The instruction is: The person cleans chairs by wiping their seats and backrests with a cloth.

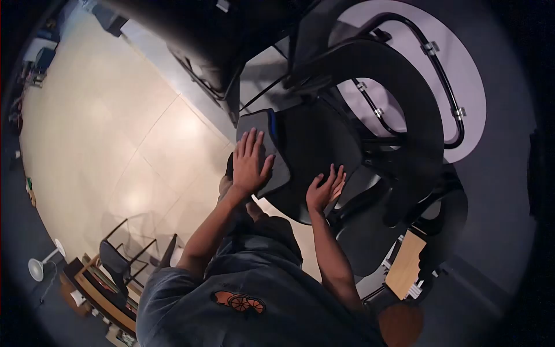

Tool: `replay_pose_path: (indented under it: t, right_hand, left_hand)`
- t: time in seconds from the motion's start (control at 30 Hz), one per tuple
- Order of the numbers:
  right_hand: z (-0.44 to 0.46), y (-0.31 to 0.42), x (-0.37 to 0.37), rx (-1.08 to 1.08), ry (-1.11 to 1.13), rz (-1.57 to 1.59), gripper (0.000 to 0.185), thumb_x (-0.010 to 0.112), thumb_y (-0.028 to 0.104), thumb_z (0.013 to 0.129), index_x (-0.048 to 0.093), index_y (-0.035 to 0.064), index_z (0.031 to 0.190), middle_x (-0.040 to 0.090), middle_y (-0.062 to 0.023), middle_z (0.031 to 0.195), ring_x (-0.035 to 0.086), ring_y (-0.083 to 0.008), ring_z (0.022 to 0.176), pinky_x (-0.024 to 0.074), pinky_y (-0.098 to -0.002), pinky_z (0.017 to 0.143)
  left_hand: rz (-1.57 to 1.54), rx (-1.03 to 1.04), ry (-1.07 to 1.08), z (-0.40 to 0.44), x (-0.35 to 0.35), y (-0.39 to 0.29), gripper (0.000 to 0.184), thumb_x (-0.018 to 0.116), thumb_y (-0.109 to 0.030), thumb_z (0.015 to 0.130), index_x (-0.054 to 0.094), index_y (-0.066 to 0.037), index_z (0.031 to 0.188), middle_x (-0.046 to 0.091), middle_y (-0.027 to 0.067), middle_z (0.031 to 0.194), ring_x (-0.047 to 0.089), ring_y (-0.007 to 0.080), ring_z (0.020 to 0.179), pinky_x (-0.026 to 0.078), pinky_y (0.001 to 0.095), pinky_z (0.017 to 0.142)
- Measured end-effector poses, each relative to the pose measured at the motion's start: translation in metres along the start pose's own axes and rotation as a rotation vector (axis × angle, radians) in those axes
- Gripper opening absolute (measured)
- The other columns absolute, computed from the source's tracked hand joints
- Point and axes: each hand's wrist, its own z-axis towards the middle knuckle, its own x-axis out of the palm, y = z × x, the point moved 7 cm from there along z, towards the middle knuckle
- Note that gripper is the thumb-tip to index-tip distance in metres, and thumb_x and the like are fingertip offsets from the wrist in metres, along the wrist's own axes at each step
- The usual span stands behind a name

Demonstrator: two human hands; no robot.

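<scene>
A flat grey pad or folded cloth with a blue edge lies at the left side of a black chair seat. My left hand rests flat on the grey piece, fingers stretched out and slightly spread. To the right, my right hand is held over the seat's right part with its fingers apart and nothing in them. Whether it touches the seat, I cannot tell. The chair's curved black backrest rises on the right.
A white round tabletop with black tubular legs is behind the chair. More dark furniture stands ahead. At lower left are a dark chair, a wooden shelf and a white fan. A wooden board sits at lower right.
</scene>
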Motion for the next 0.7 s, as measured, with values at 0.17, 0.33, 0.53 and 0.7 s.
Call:
replay_pose_path:
  t: [0.17, 0.33, 0.53, 0.7]
  right_hand:
    - [-0.005, -0.002, -0.002, -0.038, 0.009, -0.051, 0.055, 0.061, 0.013, 0.097, 0.053, 0.0104, 0.152, 0.041, -0.0156, 0.17, 0.034, -0.0411, 0.158, 0.024, -0.0516, 0.126]
    - [-0.003, -0.003, 0.003, -0.051, 0.027, -0.049, 0.054, 0.059, 0.013, 0.099, 0.052, 0.0091, 0.152, 0.039, -0.0169, 0.171, 0.033, -0.0415, 0.158, 0.0233, -0.05, 0.128]
    - [0.001, -0.007, 0.006, -0.042, 0.075, 0.029, 0.052, 0.056, 0.011, 0.1, 0.051, 0.0066, 0.152, 0.036, -0.02, 0.171, 0.034, -0.0426, 0.156, 0.0253, -0.0498, 0.128]
    - [0.006, -0.001, 0.002, 0.009, 0.169, 0.002, 0.05, 0.053, 0.01, 0.102, 0.052, 0.0049, 0.151, 0.035, -0.0222, 0.17, 0.035, -0.0437, 0.154, 0.0297, -0.0519, 0.126]
  left_hand:
    - [-0.476, -0.391, -0.297, -0.057, 0.014, 0.008, 0.07, 0.051, -0.043, 0.109, 0.038, 0.0, 0.163, 0.041, 0.0195, 0.168, 0.036, 0.0401, 0.156, 0.029, 0.048, 0.127]
    - [-1.046, -0.91, -0.277, -0.066, 0.04, 0.052, 0.066, 0.048, -0.047, 0.109, 0.048, 0.0, 0.156, 0.05, 0.0171, 0.16, 0.043, 0.0335, 0.147, 0.034, 0.0437, 0.122]
    - [-1.594, -1.341, -0.03, -0.067, 0.14, 0.126, 0.056, 0.051, -0.049, 0.107, 0.069, -0.002, 0.13, 0.069, 0.0134, 0.131, 0.062, 0.0208, 0.118, 0.049, 0.0373, 0.099]
    - [-1.59, -1.336, 0.043, -0.072, 0.243, 0.201, 0.044, 0.057, -0.041, 0.104, 0.076, -0.003, 0.114, 0.076, 0.011, 0.107, 0.07, 0.0183, 0.09, 0.055, 0.0334, 0.078]
